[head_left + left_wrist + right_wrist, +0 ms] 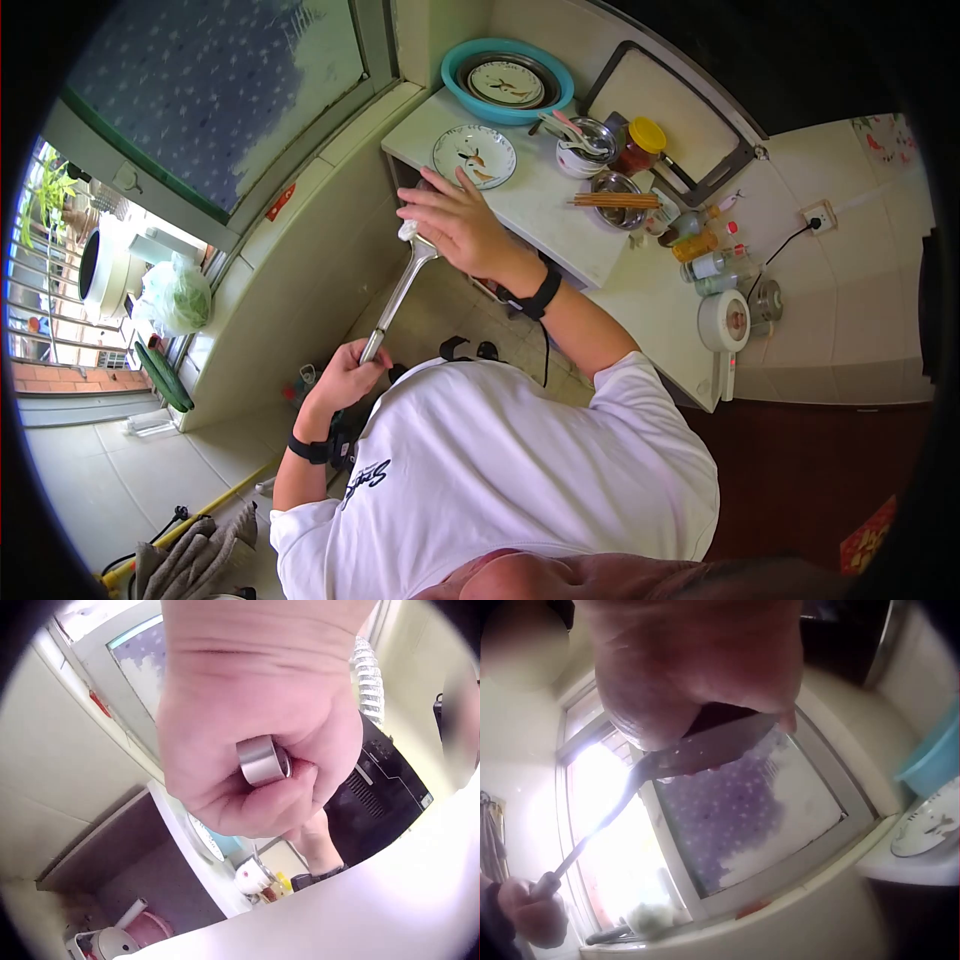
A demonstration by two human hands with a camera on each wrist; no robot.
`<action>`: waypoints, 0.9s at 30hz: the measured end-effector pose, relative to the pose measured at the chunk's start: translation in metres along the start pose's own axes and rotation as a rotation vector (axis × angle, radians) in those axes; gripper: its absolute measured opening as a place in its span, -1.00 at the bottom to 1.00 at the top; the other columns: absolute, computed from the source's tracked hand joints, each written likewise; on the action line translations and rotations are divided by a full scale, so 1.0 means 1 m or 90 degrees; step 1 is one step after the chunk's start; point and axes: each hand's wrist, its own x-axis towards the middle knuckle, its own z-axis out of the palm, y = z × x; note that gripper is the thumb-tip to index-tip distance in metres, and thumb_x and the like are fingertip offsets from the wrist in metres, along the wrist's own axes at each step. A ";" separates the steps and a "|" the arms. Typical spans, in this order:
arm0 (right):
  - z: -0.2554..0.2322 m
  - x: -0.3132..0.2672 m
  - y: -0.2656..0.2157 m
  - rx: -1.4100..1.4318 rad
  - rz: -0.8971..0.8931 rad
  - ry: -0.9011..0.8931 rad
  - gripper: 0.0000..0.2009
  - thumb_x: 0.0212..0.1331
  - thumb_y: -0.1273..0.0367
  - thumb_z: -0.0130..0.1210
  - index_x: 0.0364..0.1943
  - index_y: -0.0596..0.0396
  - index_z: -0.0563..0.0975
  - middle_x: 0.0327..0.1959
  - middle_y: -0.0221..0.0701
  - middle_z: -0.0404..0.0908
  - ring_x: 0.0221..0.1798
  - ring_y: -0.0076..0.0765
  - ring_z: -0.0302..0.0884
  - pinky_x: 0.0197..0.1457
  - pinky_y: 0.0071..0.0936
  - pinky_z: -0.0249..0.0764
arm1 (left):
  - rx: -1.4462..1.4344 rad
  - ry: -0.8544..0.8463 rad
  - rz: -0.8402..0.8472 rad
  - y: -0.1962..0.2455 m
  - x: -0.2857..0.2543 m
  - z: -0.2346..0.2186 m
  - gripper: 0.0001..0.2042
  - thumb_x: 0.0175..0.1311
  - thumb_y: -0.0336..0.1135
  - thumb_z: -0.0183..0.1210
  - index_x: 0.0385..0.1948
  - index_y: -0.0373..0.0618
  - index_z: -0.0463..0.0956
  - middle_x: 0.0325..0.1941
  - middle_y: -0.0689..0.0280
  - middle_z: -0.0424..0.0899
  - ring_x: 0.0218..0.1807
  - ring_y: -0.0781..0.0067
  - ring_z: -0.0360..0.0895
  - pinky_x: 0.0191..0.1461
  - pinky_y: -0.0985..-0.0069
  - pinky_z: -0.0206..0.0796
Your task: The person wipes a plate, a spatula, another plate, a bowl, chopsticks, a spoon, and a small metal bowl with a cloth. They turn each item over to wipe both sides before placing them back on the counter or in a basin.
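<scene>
My left hand [348,376] grips the lower end of a long-handled metal spatula [401,295]. In the left wrist view the round metal handle end [262,761] pokes out of the curled fingers. The spatula slants up and away, its broad head at my right hand [462,228]. Those fingers are extended and spread over the head, with a white foamy-looking patch [408,231] beside them. From the right wrist the spatula head [712,750] lies against the palm, and reddish fingertips show past its lower edge. The rest of those fingers is hidden behind it.
A patterned plate [474,156] sits on the white counter [545,215], near a teal basin [452,75] holding more dishes. Bowls, chopsticks [615,200], a yellow-lidded jar [640,145] and several bottles stand right. Cucumbers [163,377] and a bagged vegetable [180,298] lie at the window.
</scene>
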 end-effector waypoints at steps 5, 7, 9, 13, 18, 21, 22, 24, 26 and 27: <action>-0.008 -0.004 0.032 0.271 0.203 -0.087 -0.75 0.37 0.33 0.02 0.03 -0.01 0.62 0.27 -0.32 0.52 0.21 -0.15 0.54 0.27 -0.30 0.41 | 0.091 0.004 0.027 -0.015 -0.006 -0.006 -0.90 0.19 -0.51 0.00 -0.37 -0.19 0.53 -0.63 0.59 0.33 -0.64 0.79 0.18 -0.59 0.65 -0.02; -0.003 -0.012 0.063 0.232 0.314 -0.076 -0.74 0.38 0.38 0.00 0.03 0.14 0.60 0.17 -0.22 0.59 0.05 -0.21 0.64 0.17 -0.39 0.49 | 0.100 0.000 0.025 -0.026 -0.006 -0.011 -0.90 0.19 -0.51 0.01 -0.38 -0.20 0.53 -0.63 0.59 0.32 -0.63 0.79 0.18 -0.58 0.65 -0.01; 0.000 -0.020 0.070 0.383 0.493 0.111 -0.76 0.35 0.39 0.02 0.01 0.12 0.60 0.01 -0.21 0.66 0.09 -0.13 0.61 0.13 -0.37 0.52 | 0.110 0.001 0.031 -0.026 -0.006 -0.015 -0.90 0.19 -0.51 0.01 -0.38 -0.20 0.53 -0.63 0.59 0.32 -0.61 0.79 0.18 -0.57 0.64 0.00; -0.008 -0.024 0.006 0.140 0.090 0.162 -0.74 0.29 0.45 0.04 0.03 0.05 0.59 0.12 -0.27 0.58 0.23 -0.02 0.50 0.26 -0.22 0.44 | 0.005 0.012 0.002 -0.020 -0.005 -0.006 -0.93 0.16 -0.53 0.05 -0.39 -0.19 0.52 -0.65 0.59 0.33 -0.65 0.80 0.19 -0.60 0.68 -0.04; -0.010 -0.031 -0.028 -0.017 0.056 0.031 -0.65 0.28 0.49 -0.01 0.14 -0.02 0.55 0.29 -0.24 0.44 0.43 0.07 0.24 0.46 0.15 0.11 | 0.081 0.024 0.030 -0.013 -0.007 0.003 -0.90 0.15 -0.55 0.03 -0.42 -0.22 0.54 -0.56 0.54 0.40 -0.45 0.70 0.26 -0.39 0.62 0.14; -0.010 -0.030 -0.012 0.039 0.159 0.126 -0.65 0.29 0.47 -0.01 0.14 -0.04 0.56 0.25 -0.22 0.47 0.41 0.09 0.26 0.47 0.00 0.15 | 0.159 0.034 0.055 -0.012 -0.012 0.005 -0.90 0.15 -0.55 0.03 -0.43 -0.21 0.55 -0.54 0.52 0.42 -0.42 0.69 0.28 -0.35 0.63 0.16; -0.003 -0.032 0.000 0.125 0.172 0.173 -0.69 0.37 0.44 -0.07 0.12 0.04 0.56 0.21 -0.18 0.51 0.35 0.01 0.37 0.40 -0.19 0.26 | 0.167 0.038 0.060 -0.014 -0.011 0.004 -0.90 0.14 -0.54 0.03 -0.43 -0.21 0.55 -0.55 0.52 0.41 -0.44 0.69 0.27 -0.37 0.63 0.15; 0.004 -0.037 0.024 0.361 0.367 0.158 -0.70 0.40 0.44 -0.10 0.12 0.10 0.56 0.23 -0.17 0.50 0.35 -0.08 0.39 0.39 -0.25 0.29 | 0.177 0.041 0.064 -0.019 -0.008 0.000 -0.90 0.14 -0.54 0.03 -0.43 -0.21 0.55 -0.56 0.52 0.40 -0.45 0.69 0.27 -0.38 0.63 0.15; 0.012 -0.044 0.049 0.543 0.570 0.224 -0.71 0.44 0.46 -0.15 0.09 0.20 0.55 0.20 -0.16 0.53 0.25 -0.29 0.48 0.32 -0.36 0.38 | 0.121 0.040 0.014 -0.026 -0.004 -0.007 -0.90 0.13 -0.53 0.04 -0.43 -0.21 0.56 -0.58 0.52 0.39 -0.47 0.69 0.26 -0.41 0.61 0.13; 0.009 -0.041 0.045 0.542 0.566 0.230 -0.71 0.44 0.46 -0.15 0.09 0.20 0.55 0.20 -0.16 0.53 0.25 -0.29 0.48 0.32 -0.36 0.38 | 0.126 0.039 0.018 -0.027 -0.001 -0.010 -0.90 0.13 -0.53 0.04 -0.43 -0.21 0.56 -0.58 0.52 0.39 -0.47 0.69 0.26 -0.41 0.61 0.13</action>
